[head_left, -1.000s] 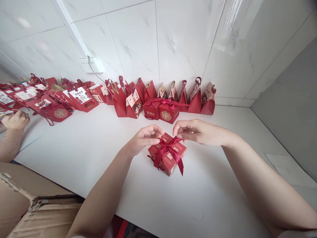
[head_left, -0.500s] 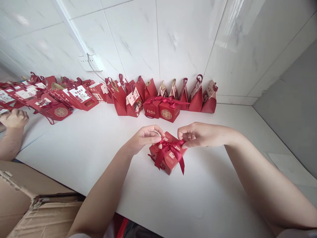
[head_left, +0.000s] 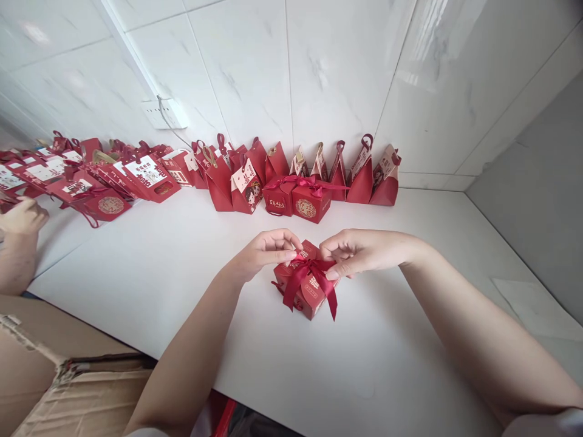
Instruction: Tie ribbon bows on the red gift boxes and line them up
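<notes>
A red gift box (head_left: 312,294) with pale printed lettering sits on the white table in front of me. Across its top lies a dark red ribbon (head_left: 294,285) tied in a bow, two tails hanging over the near side. My left hand (head_left: 276,247) pinches the bow's left loop between thumb and fingers. From the other side, my right hand (head_left: 357,252) has its fingers closed on the right loop, the thumb in front. Its curled fingertips are partly hidden behind the thumb and ribbon.
Along the tiled wall stand several red gift boxes (head_left: 359,182) with ribbon handles. More boxes (head_left: 146,176) crowd the left, near another person's hand (head_left: 22,215). A cardboard carton (head_left: 86,400) stands at lower left. A power strip (head_left: 164,113) is on the wall.
My right hand has shifted slightly left, its thumb now lower over the bow's right side. My left hand has stayed nearly still. The other person's hand has moved a little.
</notes>
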The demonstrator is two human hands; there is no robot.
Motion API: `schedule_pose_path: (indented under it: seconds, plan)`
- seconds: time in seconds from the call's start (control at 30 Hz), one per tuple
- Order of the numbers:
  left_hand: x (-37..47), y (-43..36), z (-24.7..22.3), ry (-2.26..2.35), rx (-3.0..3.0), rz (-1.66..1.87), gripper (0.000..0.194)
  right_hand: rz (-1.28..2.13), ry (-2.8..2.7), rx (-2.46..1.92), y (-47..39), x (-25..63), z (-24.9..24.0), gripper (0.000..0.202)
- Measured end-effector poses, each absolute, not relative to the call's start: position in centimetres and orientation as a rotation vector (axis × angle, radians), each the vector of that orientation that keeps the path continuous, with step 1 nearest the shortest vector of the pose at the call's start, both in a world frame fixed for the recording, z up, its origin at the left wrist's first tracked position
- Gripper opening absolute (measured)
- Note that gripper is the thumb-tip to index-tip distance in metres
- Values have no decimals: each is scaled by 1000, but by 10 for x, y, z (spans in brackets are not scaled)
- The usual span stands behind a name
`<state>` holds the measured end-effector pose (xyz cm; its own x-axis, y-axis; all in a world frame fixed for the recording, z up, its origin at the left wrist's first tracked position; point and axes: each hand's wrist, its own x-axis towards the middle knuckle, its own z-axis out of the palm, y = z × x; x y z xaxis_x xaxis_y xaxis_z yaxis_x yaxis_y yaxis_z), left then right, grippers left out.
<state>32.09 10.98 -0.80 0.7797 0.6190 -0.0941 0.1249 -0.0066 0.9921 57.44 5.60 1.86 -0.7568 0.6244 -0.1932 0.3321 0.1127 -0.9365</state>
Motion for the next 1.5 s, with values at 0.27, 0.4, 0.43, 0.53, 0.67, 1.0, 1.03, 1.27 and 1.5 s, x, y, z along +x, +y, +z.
schedule_pose_path:
  seconds: [0.27, 0.4, 0.43, 0.53, 0.67, 1.0, 1.03, 1.27, 1.5]
  plan:
    - [323, 109, -8, 670, 1606, 438, 20, 1791, -2084, -1040, 62, 577, 13, 31]
    - [323, 109, -8, 667, 1617, 426, 19, 1828, -2077, -983, 63, 578, 13, 37]
    - [323, 109, -8, 663, 1617, 422, 18, 1827, -2069, -989, 63, 577, 14, 38]
    - [323, 111, -10, 651, 1605, 417, 16, 1857, -2039, -1013, 64, 577, 14, 39]
    - [322, 112, -12, 646, 1598, 397, 15, 1910, -2028, -1028, 67, 578, 10, 40]
    - [323, 110, -9, 618, 1612, 351, 20, 1785, -2124, -1118, 66, 578, 4, 47]
    - [323, 108, -8, 624, 1618, 362, 21, 1722, -2111, -1118, 65, 577, 5, 45]
    - [329, 101, -7, 837, 1908, 465, 28, 1471, -2005, -1158, 63, 570, 9, 41]
    - [331, 95, -12, 889, 1944, 365, 30, 1499, -2104, -1179, 61, 570, 5, 41]
